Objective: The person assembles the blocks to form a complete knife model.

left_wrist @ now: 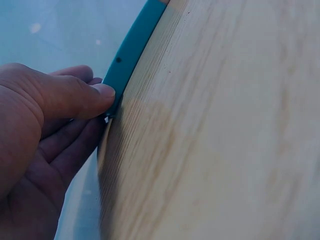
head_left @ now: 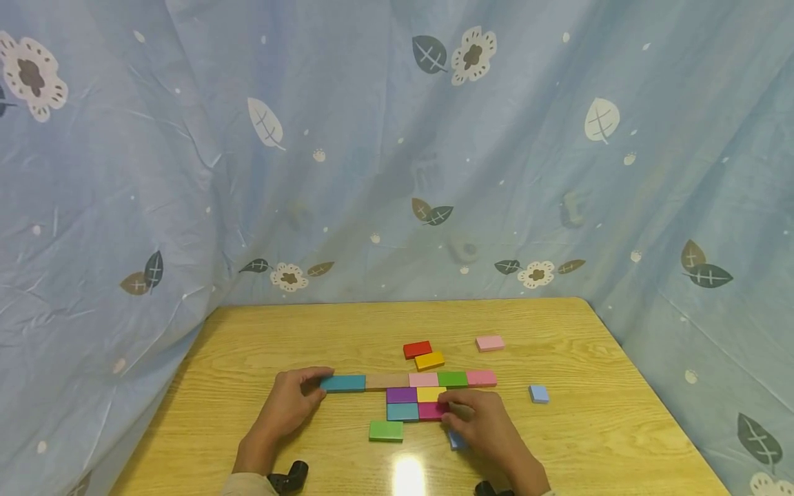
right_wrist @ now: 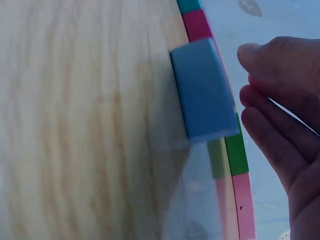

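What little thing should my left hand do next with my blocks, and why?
I'd probably have your left hand gently let go of the teal block. It pinches one end, while the other end seems to meet the wooden block, roughly in line with it, so the teal block likely needs no more steadying.

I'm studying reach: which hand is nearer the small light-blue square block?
Right. The right hand is left of the light-blue square, near the yellow block; the left hand is much farther left, pinching a teal block.
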`<state>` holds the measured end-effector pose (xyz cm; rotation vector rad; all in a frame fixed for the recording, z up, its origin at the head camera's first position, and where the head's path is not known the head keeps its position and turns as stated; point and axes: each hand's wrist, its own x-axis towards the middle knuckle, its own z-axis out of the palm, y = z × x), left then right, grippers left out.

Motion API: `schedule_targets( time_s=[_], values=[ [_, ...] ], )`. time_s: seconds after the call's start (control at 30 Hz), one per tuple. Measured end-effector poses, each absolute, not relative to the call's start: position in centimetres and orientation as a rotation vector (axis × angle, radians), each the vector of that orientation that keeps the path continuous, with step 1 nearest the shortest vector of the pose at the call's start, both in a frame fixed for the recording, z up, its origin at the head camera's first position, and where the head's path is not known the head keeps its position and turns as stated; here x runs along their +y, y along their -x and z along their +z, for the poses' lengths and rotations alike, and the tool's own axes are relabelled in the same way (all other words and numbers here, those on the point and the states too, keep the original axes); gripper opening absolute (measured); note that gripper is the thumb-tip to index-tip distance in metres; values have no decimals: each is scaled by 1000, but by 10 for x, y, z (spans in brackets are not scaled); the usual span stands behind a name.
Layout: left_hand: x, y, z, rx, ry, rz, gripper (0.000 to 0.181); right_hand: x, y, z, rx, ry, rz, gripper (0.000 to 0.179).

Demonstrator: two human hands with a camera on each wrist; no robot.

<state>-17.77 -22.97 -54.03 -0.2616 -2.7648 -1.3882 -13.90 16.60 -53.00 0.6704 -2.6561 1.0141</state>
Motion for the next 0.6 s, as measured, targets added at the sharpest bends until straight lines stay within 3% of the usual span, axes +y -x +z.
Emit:
schedule_targets(
  time_s=[0.17, 0.43, 0.6],
  values=[
    [-230, 177, -541, -2764, 251, -1383, 43, 160, 135, -529, -2616, -679, 1192, 23],
    [-229, 176, -541, -2761, 252, -1362, 43, 134, 126, -535, -2466, -1000, 1469, 19],
    [-229, 176, -540, -2766, 249, -1368, 42, 119, 120, -536, -2518, -1021, 1567, 18]
  ],
)
